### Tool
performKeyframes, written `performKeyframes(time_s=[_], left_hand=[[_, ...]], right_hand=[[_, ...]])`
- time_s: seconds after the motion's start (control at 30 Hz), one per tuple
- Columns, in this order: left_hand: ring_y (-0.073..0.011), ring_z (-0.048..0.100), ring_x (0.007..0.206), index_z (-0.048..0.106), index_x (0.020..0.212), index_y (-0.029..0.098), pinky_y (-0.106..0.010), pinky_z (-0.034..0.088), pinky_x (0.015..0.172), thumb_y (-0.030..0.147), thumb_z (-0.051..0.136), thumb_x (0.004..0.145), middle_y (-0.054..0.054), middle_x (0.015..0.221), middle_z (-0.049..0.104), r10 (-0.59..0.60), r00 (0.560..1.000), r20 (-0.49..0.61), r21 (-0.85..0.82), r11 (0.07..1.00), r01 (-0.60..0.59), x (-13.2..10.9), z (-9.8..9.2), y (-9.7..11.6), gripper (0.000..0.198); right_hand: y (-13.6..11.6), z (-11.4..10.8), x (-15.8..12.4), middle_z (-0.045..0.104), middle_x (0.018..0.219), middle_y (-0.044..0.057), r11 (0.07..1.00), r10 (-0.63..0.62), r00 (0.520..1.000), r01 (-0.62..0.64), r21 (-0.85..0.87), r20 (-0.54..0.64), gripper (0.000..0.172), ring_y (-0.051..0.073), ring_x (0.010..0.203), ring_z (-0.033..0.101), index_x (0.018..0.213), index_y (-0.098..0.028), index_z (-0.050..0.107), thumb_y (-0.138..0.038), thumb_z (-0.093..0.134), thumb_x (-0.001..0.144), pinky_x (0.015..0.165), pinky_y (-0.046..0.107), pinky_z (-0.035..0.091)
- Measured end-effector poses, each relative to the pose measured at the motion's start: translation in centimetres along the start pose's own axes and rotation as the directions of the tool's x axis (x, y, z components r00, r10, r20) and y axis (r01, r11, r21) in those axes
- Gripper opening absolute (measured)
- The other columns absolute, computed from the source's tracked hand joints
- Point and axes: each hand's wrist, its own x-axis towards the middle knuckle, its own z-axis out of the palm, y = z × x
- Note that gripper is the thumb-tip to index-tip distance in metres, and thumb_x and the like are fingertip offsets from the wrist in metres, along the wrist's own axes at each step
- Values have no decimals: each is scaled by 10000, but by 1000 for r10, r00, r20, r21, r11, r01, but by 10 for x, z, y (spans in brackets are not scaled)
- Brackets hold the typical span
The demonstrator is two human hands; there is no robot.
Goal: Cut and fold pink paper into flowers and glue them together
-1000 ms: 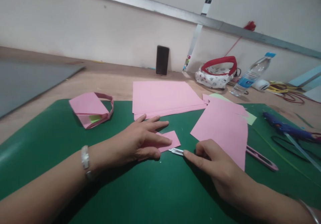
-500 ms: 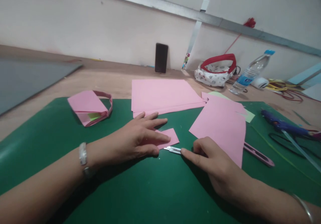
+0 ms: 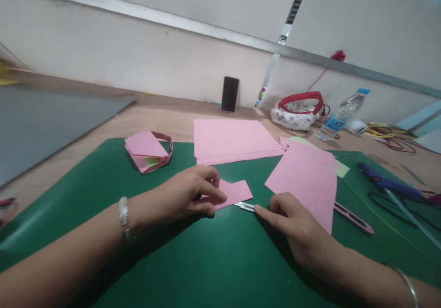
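A small folded piece of pink paper (image 3: 241, 191) lies on the green mat (image 3: 193, 262). My left hand (image 3: 196, 191) is closed on its left part, fingers bent over the top and thumb at the near edge. In my right hand (image 3: 292, 218) is a craft knife (image 3: 246, 206), its handle mostly hidden by the palm and the index finger stretched along it. The knife's silver tip reaches the paper's near edge, close to my left fingertips. A large pink sheet (image 3: 306, 179) lies just beyond my right hand.
Pink sheets (image 3: 234, 138) are stacked at the back. A folded pink paper bag (image 3: 146, 147) sits left. On the right are a pink cutter (image 3: 354, 218), a blue glue gun (image 3: 386, 179) and a water bottle (image 3: 341, 115). A phone (image 3: 230, 94) leans on the wall.
My left fingers, spread flat over the small pink paper before, are now bent and drawn in, uncovering more of it. The knife stays at its near edge. The whole view has shifted slightly.
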Motion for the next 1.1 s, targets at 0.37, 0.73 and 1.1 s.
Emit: performKeyframes(time_s=[0.37, 0.73, 1.1], left_hand=[[-162, 515, 842, 717, 936, 286, -258, 409, 708, 305, 646, 799, -26, 912, 523, 51, 999, 0, -18, 999, -51, 0, 1, -3, 155], [-184, 517, 825, 687, 995, 274, -267, 402, 679, 353, 626, 801, -31, 899, 532, 74, 997, -22, 42, 996, -73, 3, 0, -3, 218], [-190, 518, 820, 684, 1019, 296, -264, 392, 668, 345, 632, 792, -34, 912, 544, 94, 995, -39, 39, 995, -93, 3, 2, -5, 237]], right_hand=[[-10, 8, -1, 528, 770, 37, 977, 182, 980, -171, 127, -85, 276, 193, 691, 467, 890, -227, 593, -465, 451, 891, 564, 304, 399], [-12, 9, -2, 516, 741, 31, 960, 231, 967, -209, 184, -105, 281, 186, 669, 453, 825, -221, 571, -487, 488, 863, 561, 301, 394], [-26, 13, 0, 446, 694, -3, 870, 425, 904, -394, 297, -44, 349, 147, 627, 404, 707, -198, 487, -514, 488, 856, 526, 259, 365]])
